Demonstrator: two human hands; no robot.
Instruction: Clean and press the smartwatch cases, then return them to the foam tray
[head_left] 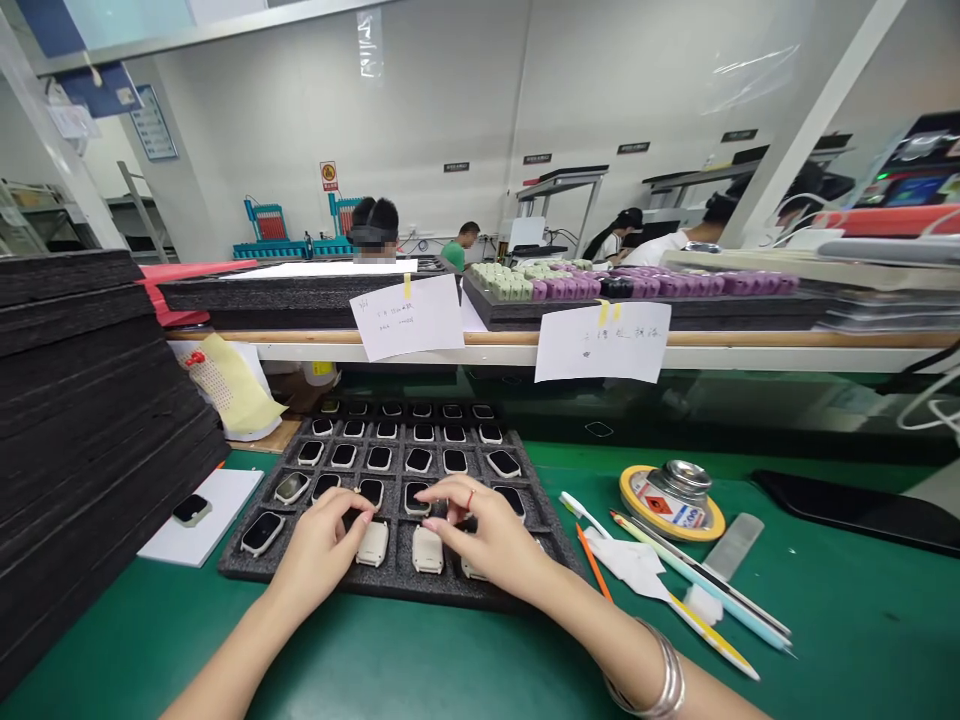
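Black, the foam tray (400,555) looked nearly full: watches (262,533) mostly face-up, two front cases (427,552) backs-up. The right hand (491,525) was parted; whether the narrow left hand (322,530) gripped anything, I couldn't tell.

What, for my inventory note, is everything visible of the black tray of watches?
The black tray looks like speckled foam, with dividers forming a grid of compartments. It lies flat on the green table. Watches sit in it, mostly screens up; at least two in the nearest row show pale backs. The left hand and right hand are over its near part; contact is unclear.
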